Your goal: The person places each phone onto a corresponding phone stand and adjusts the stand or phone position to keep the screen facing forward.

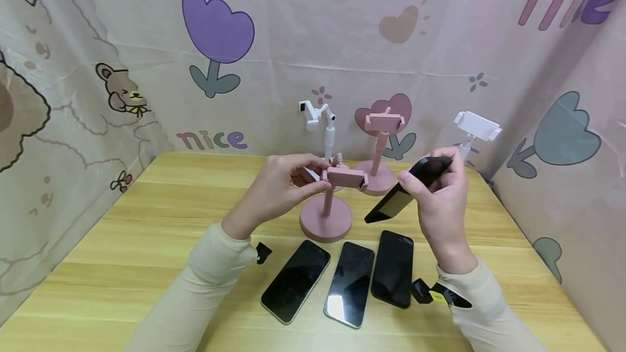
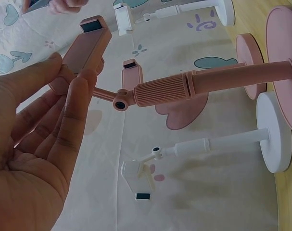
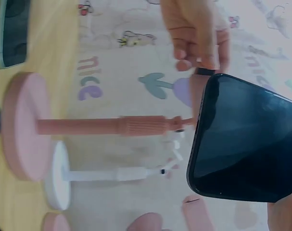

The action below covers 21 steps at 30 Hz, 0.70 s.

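Phone (image 1: 397,198) | right grip (image 1: 442,205) clasps edge | left grip (image 1: 279,186) pinches pink stand (image 1: 327,205) | gap between

The head view is softly lit; the wrist views are duller.
The table (image 1: 171,221) is brightly lit, white glare is thrown back by the middle phone (image 1: 349,282) lying on it, and the patterned cloth (image 1: 313,20) is shaded near its right-hand corner. In the right wrist view, dim reflections are carried by the held phone (image 3: 244,144), and the cloth's print is blurred.
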{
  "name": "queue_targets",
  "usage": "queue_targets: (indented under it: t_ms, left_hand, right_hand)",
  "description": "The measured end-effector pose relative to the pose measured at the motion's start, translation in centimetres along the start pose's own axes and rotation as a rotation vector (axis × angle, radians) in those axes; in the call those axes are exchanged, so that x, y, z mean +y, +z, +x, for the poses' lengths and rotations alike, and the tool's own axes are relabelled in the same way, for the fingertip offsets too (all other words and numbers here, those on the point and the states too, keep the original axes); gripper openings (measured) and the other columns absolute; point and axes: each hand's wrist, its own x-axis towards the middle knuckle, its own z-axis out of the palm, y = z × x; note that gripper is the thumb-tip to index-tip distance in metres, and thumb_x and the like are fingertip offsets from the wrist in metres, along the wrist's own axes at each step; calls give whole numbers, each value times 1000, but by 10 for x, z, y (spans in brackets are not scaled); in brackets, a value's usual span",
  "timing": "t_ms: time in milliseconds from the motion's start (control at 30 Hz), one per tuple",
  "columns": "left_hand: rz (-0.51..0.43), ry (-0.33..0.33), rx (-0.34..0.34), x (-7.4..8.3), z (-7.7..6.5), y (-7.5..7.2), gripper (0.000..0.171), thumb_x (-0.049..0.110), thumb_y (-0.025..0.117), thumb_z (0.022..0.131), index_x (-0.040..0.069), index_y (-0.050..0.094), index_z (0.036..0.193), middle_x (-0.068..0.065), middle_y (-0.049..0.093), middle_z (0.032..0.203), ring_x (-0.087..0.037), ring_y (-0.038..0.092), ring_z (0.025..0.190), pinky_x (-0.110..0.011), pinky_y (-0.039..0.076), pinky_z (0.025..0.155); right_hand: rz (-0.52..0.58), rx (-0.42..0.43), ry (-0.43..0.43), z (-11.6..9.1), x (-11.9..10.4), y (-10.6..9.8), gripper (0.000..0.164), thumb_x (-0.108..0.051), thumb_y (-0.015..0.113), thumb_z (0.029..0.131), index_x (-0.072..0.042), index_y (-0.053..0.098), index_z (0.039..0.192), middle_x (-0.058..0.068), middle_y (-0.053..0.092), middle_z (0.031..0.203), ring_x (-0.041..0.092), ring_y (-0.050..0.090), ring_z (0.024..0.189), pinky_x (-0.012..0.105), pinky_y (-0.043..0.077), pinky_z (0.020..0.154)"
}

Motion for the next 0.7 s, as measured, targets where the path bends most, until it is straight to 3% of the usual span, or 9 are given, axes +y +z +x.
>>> queue_targets:
  t_ms: [267,533,700]
  left_hand:
    - [-14,18,5,-1,0,1,27,21,77,82,9,71,106,8,67,95,0,63,70,-22,54,61]
    - [-7,25,6,-1,1,0,27,20,77,82,10,70,106,8,67,94,1,63,71,-20,54,61]
    - [-4,16,3,0,0,0,27,19,77,82,10,71,106,8,67,94,0,63,71,-19,54,62]
  right_hand:
    - [210,56,-76,14,-9,15,33,19,60,73,4,43,96,20,53,80,28,59,70,30,54,66]
    - [308,115,-93,18,-11,29,33,20,61,71,5,44,95,20,54,79,27,57,68,28,52,62]
    - [313,134,-109,19,-11,34,32,19,60,72,5,43,95,19,54,78,25,56,67,27,53,61]
